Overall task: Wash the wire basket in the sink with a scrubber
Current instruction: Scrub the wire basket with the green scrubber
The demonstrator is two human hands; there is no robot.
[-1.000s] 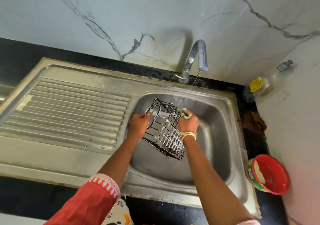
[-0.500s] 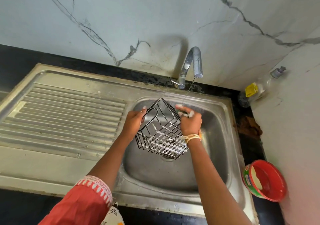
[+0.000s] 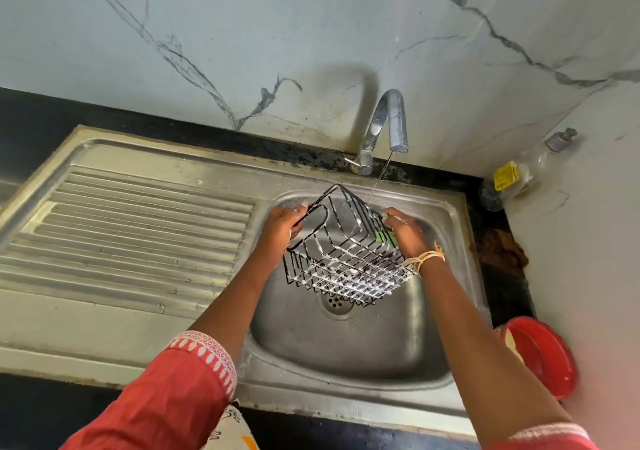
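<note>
The black wire basket (image 3: 346, 252), a square open-topped rack of thin coated rods, is hanging in the air above the bowl of the stainless-steel sink (image 3: 346, 349), tilted with its open side facing up toward the camera. White soap foam is clinging to its floor grid and lower side rods.

The left hand (image 3: 282, 229) is gripping the left rim of the basket, with the fingers curled round the top wire beside the looped handle. The right hand (image 3: 407, 233) is closing on a green scrubber pad (image 3: 384, 235) and is pressing it against the outer face of the basket's right wall.

A thin stream of water is falling from the curved chrome tap (image 3: 388, 127) and is landing near the far right corner of the basket.

Handling judgement: the basket is probably light and fairly stiff, though thin rods may flex under hard pressure. The soapy wires are likely slippery, so the rim wire or the corner joints are offering the firmest hold. The open grid is giving the scrubber little flat surface, so each rod probably needs separate strokes.

A red plastic bowl (image 3: 543, 356) is standing on the dark worktop (image 3: 512, 297) to the right of the sink.
</note>
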